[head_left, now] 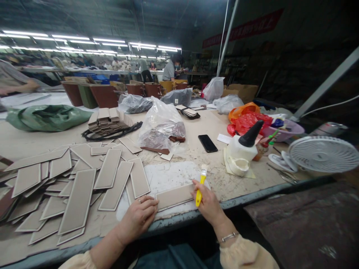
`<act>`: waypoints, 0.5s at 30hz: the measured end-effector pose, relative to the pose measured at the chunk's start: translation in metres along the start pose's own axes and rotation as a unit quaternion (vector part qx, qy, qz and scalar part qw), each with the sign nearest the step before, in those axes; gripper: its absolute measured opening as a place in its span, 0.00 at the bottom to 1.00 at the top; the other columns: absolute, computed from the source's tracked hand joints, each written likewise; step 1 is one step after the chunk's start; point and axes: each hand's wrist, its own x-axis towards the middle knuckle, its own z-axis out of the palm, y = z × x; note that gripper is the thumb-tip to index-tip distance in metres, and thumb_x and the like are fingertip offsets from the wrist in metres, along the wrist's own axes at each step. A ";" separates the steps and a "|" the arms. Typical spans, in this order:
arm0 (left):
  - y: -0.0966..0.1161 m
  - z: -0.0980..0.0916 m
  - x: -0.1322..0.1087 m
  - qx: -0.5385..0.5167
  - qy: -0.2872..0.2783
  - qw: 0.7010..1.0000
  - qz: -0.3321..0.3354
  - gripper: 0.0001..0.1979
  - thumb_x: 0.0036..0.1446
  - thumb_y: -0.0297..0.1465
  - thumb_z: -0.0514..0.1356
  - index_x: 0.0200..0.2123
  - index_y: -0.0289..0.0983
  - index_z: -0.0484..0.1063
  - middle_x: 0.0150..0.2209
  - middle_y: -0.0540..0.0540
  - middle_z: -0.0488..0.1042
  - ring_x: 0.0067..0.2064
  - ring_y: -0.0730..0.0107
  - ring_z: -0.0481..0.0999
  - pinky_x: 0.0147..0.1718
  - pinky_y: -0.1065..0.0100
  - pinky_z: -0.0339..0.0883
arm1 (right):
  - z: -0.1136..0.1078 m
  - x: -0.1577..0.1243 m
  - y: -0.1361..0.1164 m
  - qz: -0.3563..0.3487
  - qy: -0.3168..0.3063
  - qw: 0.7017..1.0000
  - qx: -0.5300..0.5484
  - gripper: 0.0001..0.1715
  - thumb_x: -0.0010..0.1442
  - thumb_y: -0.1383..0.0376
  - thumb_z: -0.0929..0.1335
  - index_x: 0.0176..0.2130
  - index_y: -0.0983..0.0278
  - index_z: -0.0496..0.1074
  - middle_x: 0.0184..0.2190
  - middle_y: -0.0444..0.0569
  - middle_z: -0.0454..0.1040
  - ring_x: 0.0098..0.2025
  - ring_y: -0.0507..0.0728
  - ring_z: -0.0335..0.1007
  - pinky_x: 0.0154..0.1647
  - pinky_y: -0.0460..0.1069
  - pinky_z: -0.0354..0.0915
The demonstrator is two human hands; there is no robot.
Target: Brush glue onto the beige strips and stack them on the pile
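A long beige panel (175, 197) with a pale border lies in front of me on a white sheet (168, 172) near the table's front edge. My left hand (143, 215), with a ring on one finger, has its curled fingers closed on the panel's left end. In my right hand (207, 201) is a yellow-handled paintbrush (201, 186), its pale bristles pointing up and away from me. The fingers of that hand also reach the panel's right end. A loose pile of similar panels (78, 198) covers the table to the left, some overlapping beside my left hand.
To the right stand a white container (241, 151) with a black cone-shaped top, a white fan (322, 153) and scissors (283, 173). A black phone (207, 143) lies farther back. Beyond are a clear plastic bag (162, 125), stacked panels (108, 121) and a green bag (50, 116).
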 end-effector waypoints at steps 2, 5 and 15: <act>0.000 0.000 0.000 0.005 0.000 1.000 0.000 0.08 0.62 0.25 0.54 0.36 0.37 0.74 0.42 0.47 0.78 0.45 0.67 0.73 0.49 0.63 0.70 | 0.010 0.002 -0.018 -0.024 -0.039 0.997 0.058 0.08 0.64 0.67 0.64 0.44 0.61 0.62 0.58 0.57 0.65 0.60 0.58 0.61 0.59 0.57 0.62; 0.001 -0.001 0.001 0.008 -0.005 1.000 0.000 0.09 0.62 0.25 0.54 0.35 0.38 0.74 0.41 0.47 0.77 0.45 0.66 0.73 0.48 0.63 0.70 | 0.026 0.007 -0.045 -0.064 -0.104 0.988 0.096 0.13 0.60 0.69 0.67 0.45 0.61 0.62 0.61 0.57 0.61 0.65 0.58 0.52 0.63 0.58 0.56; 0.000 -0.001 0.002 -0.006 -0.014 1.000 0.006 0.10 0.62 0.24 0.53 0.36 0.37 0.74 0.41 0.45 0.77 0.45 0.66 0.74 0.47 0.62 0.71 | 0.045 0.005 -0.054 -0.051 -0.171 0.984 0.021 0.21 0.54 0.66 0.72 0.46 0.64 0.64 0.61 0.63 0.61 0.62 0.62 0.58 0.64 0.61 0.52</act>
